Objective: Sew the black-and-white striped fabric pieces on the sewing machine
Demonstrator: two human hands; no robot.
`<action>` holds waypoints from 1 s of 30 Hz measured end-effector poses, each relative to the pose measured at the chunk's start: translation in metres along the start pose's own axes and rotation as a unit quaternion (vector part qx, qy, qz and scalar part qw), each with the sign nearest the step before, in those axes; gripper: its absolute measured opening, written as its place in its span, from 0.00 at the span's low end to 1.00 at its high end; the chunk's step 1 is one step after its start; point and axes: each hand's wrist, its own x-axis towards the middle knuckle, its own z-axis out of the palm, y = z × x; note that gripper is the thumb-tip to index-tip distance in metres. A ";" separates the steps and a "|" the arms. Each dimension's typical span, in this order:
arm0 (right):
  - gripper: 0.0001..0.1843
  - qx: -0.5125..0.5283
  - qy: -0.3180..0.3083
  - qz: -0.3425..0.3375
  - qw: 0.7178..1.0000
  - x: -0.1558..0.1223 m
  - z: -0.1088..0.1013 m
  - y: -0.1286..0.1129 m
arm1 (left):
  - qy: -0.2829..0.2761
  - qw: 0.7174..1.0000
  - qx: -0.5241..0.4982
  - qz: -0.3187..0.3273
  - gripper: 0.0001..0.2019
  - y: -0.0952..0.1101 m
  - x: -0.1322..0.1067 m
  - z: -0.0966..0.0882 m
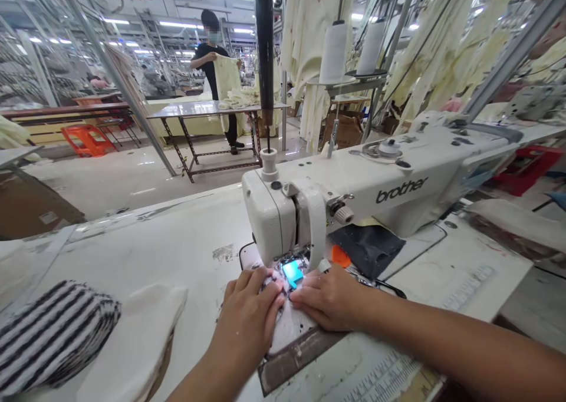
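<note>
A white Brother sewing machine [380, 184] stands on the white table [177, 243]. My left hand [250, 316] lies flat, fingers stretched, pressing a small pale fabric piece [289, 328] just in front of the lit needle area [292, 272]. My right hand [327, 299] rests on the same piece from the right, fingers extended toward the needle, fingertips almost meeting those of the left hand. Most of the fabric is hidden under both hands.
A striped black-and-white fabric stack [53, 331] and a white piece [137, 337] lie at the near left. Dark cloth [367, 246] sits behind the machine head. Thread cones [333, 51] stand above. A person [216, 72] works at a far table [212, 110].
</note>
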 end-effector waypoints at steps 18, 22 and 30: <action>0.05 -0.008 -0.055 -0.022 0.998 0.002 -0.008 0.009 | -0.085 0.994 0.070 0.021 0.18 -0.015 -0.011 -0.024; 0.10 0.022 -0.076 -0.037 0.996 -0.004 -0.022 0.017 | -0.152 0.986 0.032 -0.060 0.19 0.017 -0.026 -0.022; 0.10 0.079 -0.087 -0.040 0.992 -0.026 -0.035 0.001 | -0.054 0.996 0.034 0.063 0.13 0.021 -0.027 -0.033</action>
